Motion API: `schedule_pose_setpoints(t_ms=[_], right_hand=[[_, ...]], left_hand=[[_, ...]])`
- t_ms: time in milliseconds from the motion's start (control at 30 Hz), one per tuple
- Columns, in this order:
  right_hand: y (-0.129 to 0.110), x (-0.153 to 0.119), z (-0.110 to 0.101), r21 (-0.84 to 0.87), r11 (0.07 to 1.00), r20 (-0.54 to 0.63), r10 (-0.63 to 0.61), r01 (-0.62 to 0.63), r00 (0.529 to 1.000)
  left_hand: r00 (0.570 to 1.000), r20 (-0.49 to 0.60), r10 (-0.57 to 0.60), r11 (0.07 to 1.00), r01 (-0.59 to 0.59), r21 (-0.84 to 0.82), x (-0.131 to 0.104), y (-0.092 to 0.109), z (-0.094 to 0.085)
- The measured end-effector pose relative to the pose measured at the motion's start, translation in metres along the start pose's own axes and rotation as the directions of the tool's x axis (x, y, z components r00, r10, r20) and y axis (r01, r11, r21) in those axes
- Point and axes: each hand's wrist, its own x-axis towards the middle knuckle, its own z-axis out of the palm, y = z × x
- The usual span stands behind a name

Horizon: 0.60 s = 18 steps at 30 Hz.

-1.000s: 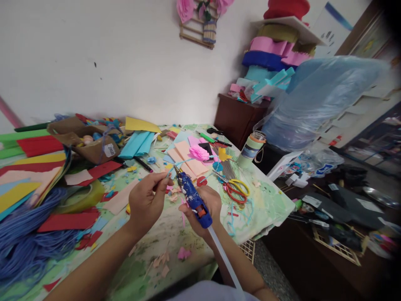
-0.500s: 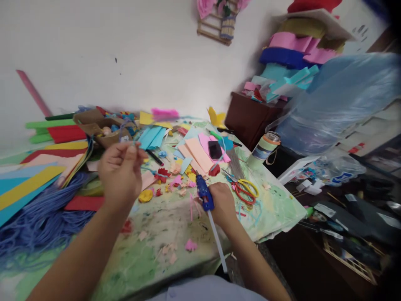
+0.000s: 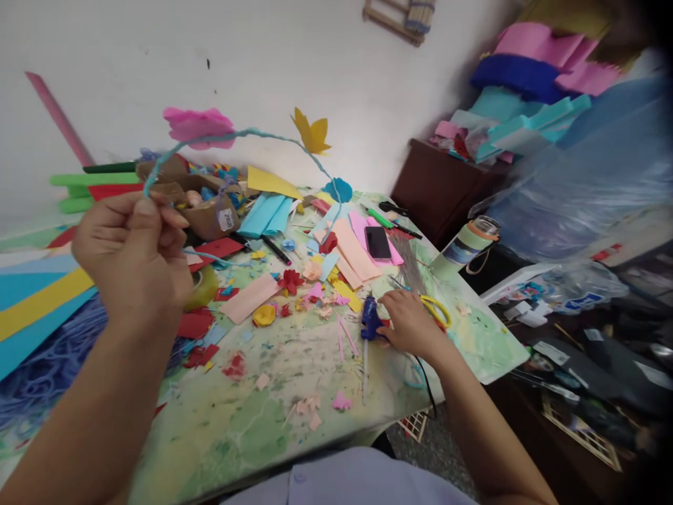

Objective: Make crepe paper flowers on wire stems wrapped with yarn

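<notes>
My left hand (image 3: 134, 256) is raised at the left, thumb and fingers pinched on one end of a stem wrapped in light blue paper (image 3: 252, 132). The stem arches to the right. It carries a pink paper flower (image 3: 200, 128), a yellow flower (image 3: 311, 132), a blue flower (image 3: 338, 190) and a red flower (image 3: 328, 243) near its far end. On the table, a blue glue gun (image 3: 370, 319) lies with its glue stick pointing toward me. My right hand (image 3: 413, 322) is over its handle side, fingers apart and loosely bent, partly covering yellow-handled scissors (image 3: 437, 311).
Paper scraps and small paper flowers (image 3: 290, 281) litter the table (image 3: 236, 421). A phone (image 3: 377, 243) lies on pink paper. A jar (image 3: 476, 242) stands at the right edge. Blue yarn (image 3: 47, 365) and a cardboard box (image 3: 210, 214) sit at left. A black cord (image 3: 428, 389) hangs over the front edge.
My left hand has moved left and up, lifting the flowered stem off the table. My right hand has moved right, laid the glue gun down and loosened its fingers from it.
</notes>
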Motion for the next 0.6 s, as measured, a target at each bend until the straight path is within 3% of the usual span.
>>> schedule_pose_setpoints(t_ms=[133, 200, 333, 467, 600], right_hand=[[-0.051, 0.059, -0.015, 0.138, 0.976, 0.020, -0.173, 0.168, 0.985], [-0.080, 0.098, -0.004, 0.184, 0.955, -0.001, -0.236, 0.232, 0.972], [-0.113, 0.160, 0.031, 0.082, 0.967, 0.105, -0.247, 0.239, 0.963], [-0.118, 0.182, 0.051, 0.046, 0.981, 0.183, -0.194, 0.189, 0.964], [-0.118, 0.175, 0.045, 0.037, 0.991, 0.165, -0.134, 0.130, 0.977]], left_hand=[[0.999, 0.016, -0.052, 0.999, 0.052, -0.006, 0.003, -0.003, -0.003], [0.998, 0.013, -0.068, 0.998, 0.068, 0.001, 0.002, -0.005, -0.003], [0.996, 0.026, -0.081, 0.997, 0.081, 0.000, -0.003, -0.011, -0.006], [0.996, 0.053, -0.073, 0.996, 0.070, 0.055, -0.006, -0.020, -0.011], [0.993, 0.100, -0.070, 0.980, 0.049, 0.194, -0.008, -0.022, -0.014]])
